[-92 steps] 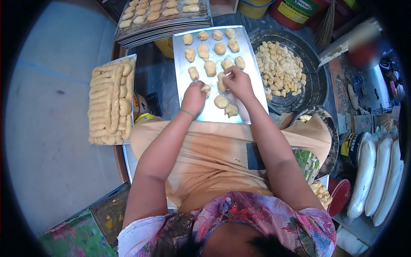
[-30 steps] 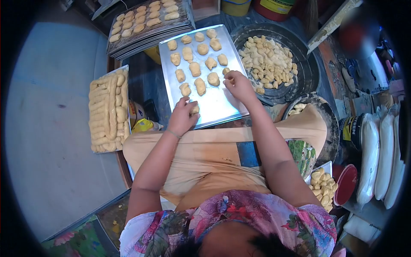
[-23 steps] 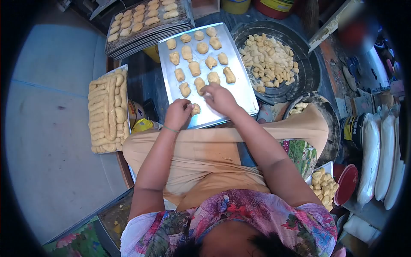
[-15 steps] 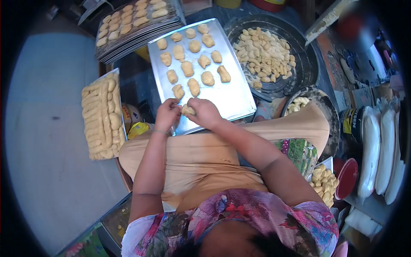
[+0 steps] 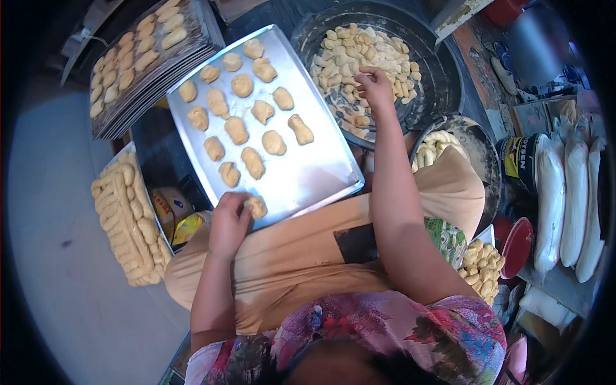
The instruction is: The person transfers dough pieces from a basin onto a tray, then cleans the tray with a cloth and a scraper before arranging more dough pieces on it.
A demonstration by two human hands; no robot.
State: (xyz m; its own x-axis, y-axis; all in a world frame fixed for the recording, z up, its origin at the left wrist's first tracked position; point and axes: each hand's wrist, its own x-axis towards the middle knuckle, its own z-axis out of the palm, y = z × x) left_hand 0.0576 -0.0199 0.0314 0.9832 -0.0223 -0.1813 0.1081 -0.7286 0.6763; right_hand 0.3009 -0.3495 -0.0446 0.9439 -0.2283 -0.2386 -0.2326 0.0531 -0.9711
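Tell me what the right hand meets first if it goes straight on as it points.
Likely the small pale dough pieces in the round dark pan, just beyond the right hand.

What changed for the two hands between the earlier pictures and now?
The right hand let go of the pale dough piece at the near edge of the shiny metal tray and moved up-right into the round dark pan of cut dough. The left hand stayed on that piece; tray rows unchanged.
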